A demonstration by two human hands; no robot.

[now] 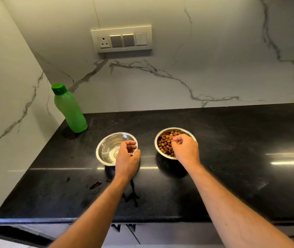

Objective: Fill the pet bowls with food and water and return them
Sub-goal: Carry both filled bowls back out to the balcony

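steel round water bowl [107, 149] and kibble bowl [164, 140], rims pinched in left hand [127, 158] and right hand [185, 149] grip.

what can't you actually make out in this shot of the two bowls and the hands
- Head view: the near rim of the water bowl is hidden by the left hand.
- Head view: the right hand covers the near right rim of the food bowl, so its grip is unclear.
- Head view: the green bottle is opaque; its fill level is hidden.
- Head view: the cabinet fronts below the counter are cut off by the bottom edge.
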